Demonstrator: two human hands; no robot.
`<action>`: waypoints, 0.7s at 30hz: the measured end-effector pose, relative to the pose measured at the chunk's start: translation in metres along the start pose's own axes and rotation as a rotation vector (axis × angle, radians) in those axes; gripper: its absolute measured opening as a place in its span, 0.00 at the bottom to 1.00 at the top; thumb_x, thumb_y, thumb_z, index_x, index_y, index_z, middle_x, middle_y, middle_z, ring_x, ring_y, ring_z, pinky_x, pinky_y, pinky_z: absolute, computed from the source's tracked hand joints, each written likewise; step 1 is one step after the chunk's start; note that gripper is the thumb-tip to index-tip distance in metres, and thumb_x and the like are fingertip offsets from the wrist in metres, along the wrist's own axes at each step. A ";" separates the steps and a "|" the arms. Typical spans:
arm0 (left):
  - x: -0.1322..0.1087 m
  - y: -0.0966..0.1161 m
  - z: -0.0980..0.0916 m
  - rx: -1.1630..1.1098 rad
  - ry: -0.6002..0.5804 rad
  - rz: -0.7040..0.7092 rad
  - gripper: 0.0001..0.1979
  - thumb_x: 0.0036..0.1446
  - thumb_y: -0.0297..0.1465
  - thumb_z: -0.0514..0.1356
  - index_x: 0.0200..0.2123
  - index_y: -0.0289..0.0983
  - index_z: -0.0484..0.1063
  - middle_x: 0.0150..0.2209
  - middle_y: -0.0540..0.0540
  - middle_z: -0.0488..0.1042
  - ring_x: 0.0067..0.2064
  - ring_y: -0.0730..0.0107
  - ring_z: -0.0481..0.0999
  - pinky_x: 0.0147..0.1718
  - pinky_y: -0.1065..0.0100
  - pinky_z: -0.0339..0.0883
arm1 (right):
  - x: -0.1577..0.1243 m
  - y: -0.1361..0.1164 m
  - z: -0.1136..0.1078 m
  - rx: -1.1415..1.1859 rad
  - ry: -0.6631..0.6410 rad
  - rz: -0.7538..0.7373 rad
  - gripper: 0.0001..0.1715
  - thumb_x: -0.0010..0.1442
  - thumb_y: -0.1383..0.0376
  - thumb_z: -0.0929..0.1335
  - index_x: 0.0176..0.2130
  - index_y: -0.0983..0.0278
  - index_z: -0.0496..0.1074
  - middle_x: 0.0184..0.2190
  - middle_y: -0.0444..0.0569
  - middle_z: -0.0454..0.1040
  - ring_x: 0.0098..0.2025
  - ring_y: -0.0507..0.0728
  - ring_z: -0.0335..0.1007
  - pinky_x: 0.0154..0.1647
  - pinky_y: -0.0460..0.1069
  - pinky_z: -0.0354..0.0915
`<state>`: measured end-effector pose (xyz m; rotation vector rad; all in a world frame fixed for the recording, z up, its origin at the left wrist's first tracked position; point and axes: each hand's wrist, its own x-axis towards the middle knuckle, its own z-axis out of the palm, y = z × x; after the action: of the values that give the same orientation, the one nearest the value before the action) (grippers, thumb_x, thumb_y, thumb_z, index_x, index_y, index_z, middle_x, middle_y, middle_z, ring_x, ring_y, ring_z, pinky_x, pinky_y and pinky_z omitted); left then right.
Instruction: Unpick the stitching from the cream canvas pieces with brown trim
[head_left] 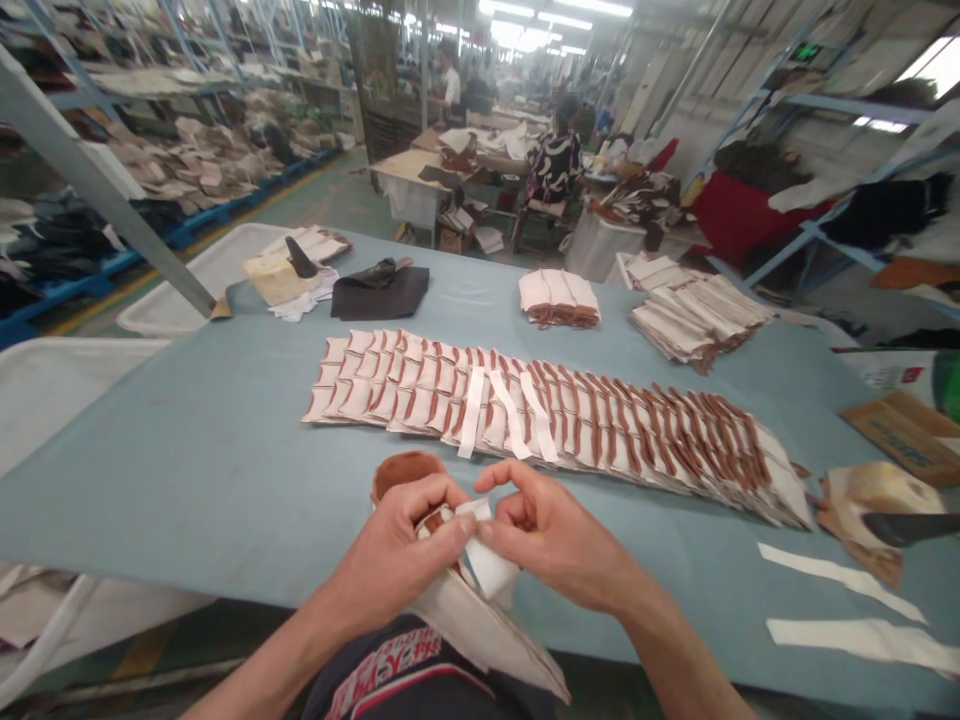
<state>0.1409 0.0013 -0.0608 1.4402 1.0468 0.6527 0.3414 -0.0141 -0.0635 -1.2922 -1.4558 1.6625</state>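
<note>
Both my hands meet low at the table's near edge: the left hand is closed around a brown-edged fabric piece, thumb on top, while the right hand is half curled, index finger lifted, thumb against a white strip; whether another finger backs that thumb, I cannot tell. The piece hangs over my lap, just above my shirt. To lay the strip neatly, I'd reckon on keeping the fabric taut in the left, lining up the strip's end before pressing, and smoothing outward with the thumb so no crease gets trapped. Counting up: one strip at my fingers, three white strips across the overlapping row of pieces, two loose strips on the table to my right, six in all. That row overlaps too tightly to count. Beyond it sit one compact stack, one fanned pile and one dark folded cloth.
</note>
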 end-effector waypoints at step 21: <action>-0.014 -0.031 0.003 -0.180 0.237 -0.008 0.27 0.70 0.57 0.46 0.43 0.40 0.68 0.36 0.47 0.75 0.31 0.65 0.75 0.34 0.65 0.71 | -0.007 0.039 0.051 -0.080 0.555 -0.263 0.20 0.74 0.50 0.63 0.36 0.60 0.66 0.27 0.44 0.73 0.29 0.55 0.71 0.33 0.49 0.65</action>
<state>0.1303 -0.0147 -0.0893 1.2224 1.1450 0.9053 0.3038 -0.0499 -0.1019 -1.3919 -1.2851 0.9792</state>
